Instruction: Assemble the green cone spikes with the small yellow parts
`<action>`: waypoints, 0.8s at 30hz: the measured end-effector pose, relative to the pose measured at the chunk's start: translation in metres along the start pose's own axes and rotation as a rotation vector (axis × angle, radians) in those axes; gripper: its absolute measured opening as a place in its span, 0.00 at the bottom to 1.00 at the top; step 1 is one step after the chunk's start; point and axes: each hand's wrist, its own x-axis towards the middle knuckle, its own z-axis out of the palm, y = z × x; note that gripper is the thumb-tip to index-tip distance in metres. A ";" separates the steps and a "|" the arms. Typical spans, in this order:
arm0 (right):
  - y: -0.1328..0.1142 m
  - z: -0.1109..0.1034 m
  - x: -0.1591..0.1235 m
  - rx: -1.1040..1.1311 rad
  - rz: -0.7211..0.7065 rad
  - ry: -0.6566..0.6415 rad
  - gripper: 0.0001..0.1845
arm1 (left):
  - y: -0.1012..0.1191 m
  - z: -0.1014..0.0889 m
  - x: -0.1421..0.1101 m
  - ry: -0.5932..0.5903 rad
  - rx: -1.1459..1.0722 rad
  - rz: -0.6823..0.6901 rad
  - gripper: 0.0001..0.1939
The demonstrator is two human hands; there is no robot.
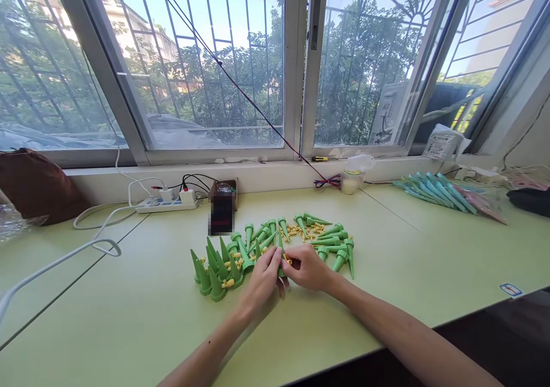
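Note:
My left hand (263, 275) is closed around a green plastic watering spike (281, 241), its tip pointing up. Close against it, my right hand (313, 268) pinches a small yellow valve (288, 260) at the spike's side; the fingers partly hide where the two parts meet. To the left of my hands, several green spikes (216, 286) stand point up, some with yellow valves (227, 284) at their sides. Loose green spikes (330, 241) lie at the right and behind my hands. Beyond my fingers is a scattered pile of small yellow valves (296, 232).
Along the window side of the pale green table (141, 318) are a power strip (167, 204) with white cables, a small box (235, 195), a jar (351, 182) and stacked bluish plastic packets (436, 191). A brown bag (38, 186) sits far left. The table's front edge runs below my right forearm.

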 end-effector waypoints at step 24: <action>-0.001 0.001 0.000 0.019 0.013 -0.005 0.16 | 0.001 -0.001 0.000 0.025 -0.011 0.002 0.24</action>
